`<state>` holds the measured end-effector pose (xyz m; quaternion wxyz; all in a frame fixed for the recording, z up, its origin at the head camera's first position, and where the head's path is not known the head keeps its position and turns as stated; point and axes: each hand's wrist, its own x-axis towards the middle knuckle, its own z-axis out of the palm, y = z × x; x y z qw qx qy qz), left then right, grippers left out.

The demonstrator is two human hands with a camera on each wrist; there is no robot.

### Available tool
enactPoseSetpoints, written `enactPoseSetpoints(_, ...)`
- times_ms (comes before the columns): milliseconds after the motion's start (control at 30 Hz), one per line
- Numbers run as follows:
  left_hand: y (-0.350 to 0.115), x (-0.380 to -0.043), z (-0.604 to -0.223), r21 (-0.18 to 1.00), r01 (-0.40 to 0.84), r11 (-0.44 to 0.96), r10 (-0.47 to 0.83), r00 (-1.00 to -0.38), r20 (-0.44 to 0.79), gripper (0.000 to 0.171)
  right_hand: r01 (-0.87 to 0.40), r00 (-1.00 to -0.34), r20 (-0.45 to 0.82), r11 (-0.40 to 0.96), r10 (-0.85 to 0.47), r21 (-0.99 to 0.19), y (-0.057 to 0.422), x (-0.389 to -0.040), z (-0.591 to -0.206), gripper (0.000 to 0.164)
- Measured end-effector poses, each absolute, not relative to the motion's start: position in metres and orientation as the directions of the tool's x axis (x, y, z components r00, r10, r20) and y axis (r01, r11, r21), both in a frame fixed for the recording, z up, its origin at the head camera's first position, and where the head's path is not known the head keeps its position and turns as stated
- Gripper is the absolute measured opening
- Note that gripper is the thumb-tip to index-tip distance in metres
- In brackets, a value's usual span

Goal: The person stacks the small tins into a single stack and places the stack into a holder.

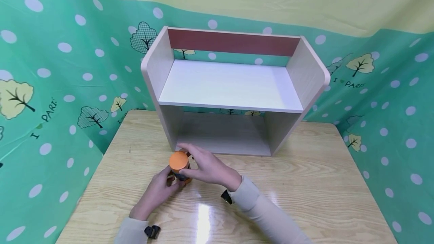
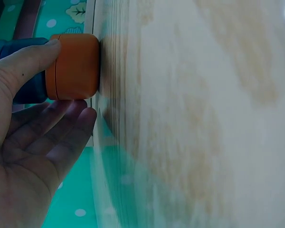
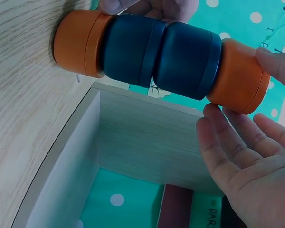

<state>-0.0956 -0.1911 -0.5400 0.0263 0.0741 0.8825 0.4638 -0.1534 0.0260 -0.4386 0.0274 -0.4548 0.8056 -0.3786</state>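
Orange and dark blue round lidded canisters stand in a column on the table, on end in front of the shelf unit. The top orange canister (image 1: 178,160) is between the thumb and fingertips of my right hand (image 1: 211,166). Below it come two dark blue canisters (image 3: 184,59), one on the other. At the base, my left hand (image 1: 158,189) holds the bottom orange canister (image 2: 77,66), its thumb on the upper edge and fingertips on the opposite side. In the head view the hands hide much of the column.
A pale two-level shelf unit (image 1: 230,86) with a dark red back strip stands at the back of the wooden table (image 1: 305,183). Its lower front edge is close behind the column. Green and yellow printed cloth (image 1: 68,67) hangs round the back and sides.
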Motion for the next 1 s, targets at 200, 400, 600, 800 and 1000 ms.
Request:
enactPoseSetpoints(200, -0.191, -0.097, -0.542, 0.821, 0.108, 0.560, 0.154, -0.988, 0.025, 0.050, -0.725, -0.578, 0.310, 0.300, -0.755, -0.620, 0.026, -0.155, -0.441, 0.072)
enactPoseSetpoints(400, -0.191, -0.097, -0.541, 0.821, 0.112, 0.560, 0.152, -0.988, 0.031, 0.050, -0.725, -0.587, 0.307, 0.317, -0.749, -0.611, 0.027, -0.154, -0.442, 0.072)
enactPoseSetpoints(600, -0.191, -0.096, -0.540, 0.820, 0.111, 0.561, 0.151, -0.988, 0.030, 0.050, -0.707, -0.602, 0.282, 0.334, -0.748, -0.624, 0.029, -0.152, -0.441, 0.075)
enactPoseSetpoints(800, -0.191, -0.096, -0.541, 0.813, 0.119, 0.571, 0.150, -0.988, 0.039, 0.049, -0.667, -0.630, 0.251, 0.347, -0.735, -0.659, 0.034, -0.151, -0.445, 0.077)
enactPoseSetpoints(1000, -0.191, -0.096, -0.543, 0.812, 0.113, 0.572, 0.141, -0.989, 0.039, 0.048, -0.629, -0.661, 0.221, 0.367, -0.717, -0.686, 0.041, -0.149, -0.454, 0.076)
